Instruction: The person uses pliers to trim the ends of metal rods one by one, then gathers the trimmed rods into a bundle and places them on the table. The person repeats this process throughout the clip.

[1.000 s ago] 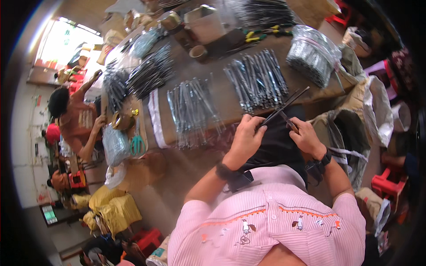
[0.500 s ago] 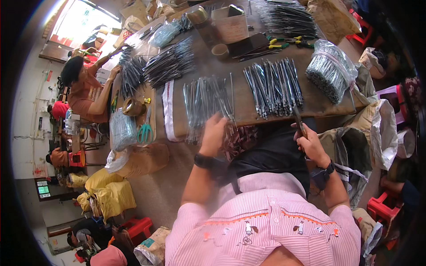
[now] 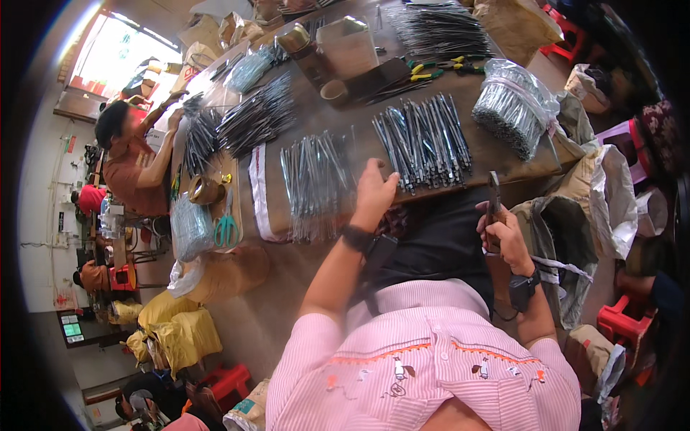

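Observation:
A row of thin, shiny dark metal rods (image 3: 425, 144) lies side by side along the table's near edge. My left hand (image 3: 375, 190) is at the lower left end of this row, thumb and forefinger apart and nothing visible between them. Left of that hand lies a looser bunch of thin greyish rods (image 3: 315, 179), partly blurred, its ends reaching the table edge. My right hand (image 3: 506, 235) is closed round a dark metal hand tool (image 3: 493, 195) that looks like pliers, held upright over my lap just off the table edge.
A plastic-wrapped rod bundle (image 3: 514, 111) lies to the right, with yellow-handled pliers (image 3: 428, 72) behind. More rod piles (image 3: 259, 115), a clear box (image 3: 347, 47) and teal scissors (image 3: 227, 228) are about the table. Open sacks (image 3: 560, 237) stand at right. A co-worker (image 3: 136, 158) sits at left.
My left hand has moved right from the greyish rods to the left end of the darker row. My right hand has tipped the tool upright. The whole view has shifted slightly.

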Demonstrator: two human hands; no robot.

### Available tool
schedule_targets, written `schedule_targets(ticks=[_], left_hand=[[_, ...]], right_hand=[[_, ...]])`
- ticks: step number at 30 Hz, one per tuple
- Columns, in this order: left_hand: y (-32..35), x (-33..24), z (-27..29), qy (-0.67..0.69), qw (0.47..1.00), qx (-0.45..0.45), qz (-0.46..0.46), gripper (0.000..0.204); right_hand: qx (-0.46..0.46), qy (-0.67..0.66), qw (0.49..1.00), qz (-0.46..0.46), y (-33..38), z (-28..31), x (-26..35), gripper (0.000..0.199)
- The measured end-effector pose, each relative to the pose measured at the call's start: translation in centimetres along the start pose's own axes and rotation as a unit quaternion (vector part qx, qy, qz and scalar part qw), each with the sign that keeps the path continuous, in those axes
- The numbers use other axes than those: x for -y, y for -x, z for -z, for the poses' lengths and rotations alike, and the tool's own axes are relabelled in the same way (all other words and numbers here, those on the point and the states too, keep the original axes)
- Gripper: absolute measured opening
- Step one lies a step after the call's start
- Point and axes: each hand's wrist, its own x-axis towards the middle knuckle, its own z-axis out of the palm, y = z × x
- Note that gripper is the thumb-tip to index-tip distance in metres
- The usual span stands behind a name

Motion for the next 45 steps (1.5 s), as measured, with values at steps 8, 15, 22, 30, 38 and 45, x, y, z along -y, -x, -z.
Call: schedule_targets(ticks=[8,15,22,30,38,45], left_hand=[[-2.3,1.9,-1.1,0.223,0.960,0.114,0.121,0.019],[-1.3,1.4,2.5,0.506,0.821,0.155,0.216,0.011],[1.7,1.0,4.3,0.523,0.808,0.172,0.212,0.014],[3.2,0.3,4.4,0.521,0.807,0.183,0.208,0.013],[4.5,1.2,5.8,0.506,0.818,0.180,0.208,0.013],[4.8,-0.2,4.5,0.520,0.811,0.192,0.188,0.014]], right_hand=[[-0.034,-0.079,0.996,0.007,0.0,3.4,-2.1,0.021],[-0.098,-0.396,0.910,0.080,-2.7,8.8,-2.4,0.030],[-0.235,-0.127,0.952,0.147,-8.0,13.2,0.0,0.006],[-0.339,0.002,0.928,0.153,-12.7,14.5,0.3,0.014],[-0.298,-0.116,0.937,0.142,-9.4,15.4,-0.7,0.022],[-0.325,-0.122,0.926,0.149,-11.6,13.8,0.7,0.014]])
